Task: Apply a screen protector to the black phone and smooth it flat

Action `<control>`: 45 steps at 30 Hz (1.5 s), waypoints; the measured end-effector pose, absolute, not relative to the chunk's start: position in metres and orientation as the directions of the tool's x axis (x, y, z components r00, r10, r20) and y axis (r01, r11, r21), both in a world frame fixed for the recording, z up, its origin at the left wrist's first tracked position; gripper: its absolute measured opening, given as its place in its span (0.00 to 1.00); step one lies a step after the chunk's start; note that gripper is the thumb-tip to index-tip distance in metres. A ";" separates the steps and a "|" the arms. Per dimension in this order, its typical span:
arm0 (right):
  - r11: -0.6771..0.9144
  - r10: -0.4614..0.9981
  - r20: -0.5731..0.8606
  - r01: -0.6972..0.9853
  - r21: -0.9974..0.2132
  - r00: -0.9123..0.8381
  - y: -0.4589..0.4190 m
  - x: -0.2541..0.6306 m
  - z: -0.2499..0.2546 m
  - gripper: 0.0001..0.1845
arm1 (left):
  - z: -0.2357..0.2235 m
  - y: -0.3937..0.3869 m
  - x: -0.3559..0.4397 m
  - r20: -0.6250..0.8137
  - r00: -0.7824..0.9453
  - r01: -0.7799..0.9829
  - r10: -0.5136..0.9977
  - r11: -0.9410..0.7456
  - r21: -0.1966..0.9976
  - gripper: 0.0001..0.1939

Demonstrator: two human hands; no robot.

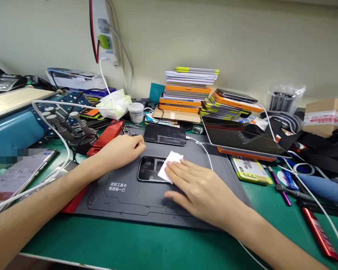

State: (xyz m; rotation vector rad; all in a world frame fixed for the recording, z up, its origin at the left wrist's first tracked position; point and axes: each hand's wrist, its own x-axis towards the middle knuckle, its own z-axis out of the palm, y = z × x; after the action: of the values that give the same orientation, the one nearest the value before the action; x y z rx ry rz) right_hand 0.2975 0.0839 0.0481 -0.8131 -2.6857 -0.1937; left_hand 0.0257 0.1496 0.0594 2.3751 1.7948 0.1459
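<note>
A smartphone lies face up on the dark grey work mat, its black screen reflecting light. My right hand holds a white wipe under its outstretched fingers, pressed onto the right part of that screen. The thumb is spread apart, near the mat. Left of the phone and a little behind it, my left hand is closed over the mat; whatever its fingers hold, if anything, is hidden. A second dark phone lies farther back, with a white cable plugged into its right end.
Stacked boxes and a white jar stand along the wall. On the right are a tablet, a purple pen-like tool and a red tool. A phone showing a timer and loose white cables occupy the left side.
</note>
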 end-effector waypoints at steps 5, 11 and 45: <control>0.842 0.475 0.481 0.539 -0.006 -0.737 0.062 0.299 0.053 0.15 | 0.058 0.149 0.027 -0.025 0.296 0.939 0.955 -0.286 0.193 0.16; 0.835 0.461 0.449 0.545 0.072 -0.766 0.075 0.304 0.040 0.17 | 0.061 0.148 0.029 -0.040 0.303 0.945 0.952 -0.295 0.144 0.18; 0.809 0.402 0.449 0.540 0.234 -0.798 0.102 0.315 0.044 0.18 | 0.059 0.147 0.023 0.013 0.327 0.925 0.945 -0.323 0.198 0.17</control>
State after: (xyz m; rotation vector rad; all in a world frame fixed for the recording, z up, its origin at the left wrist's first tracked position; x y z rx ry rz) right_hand 0.3147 0.1023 0.0441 -0.7095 -2.6130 -0.4991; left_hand 0.0230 0.1475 0.0593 2.4291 1.7276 0.1891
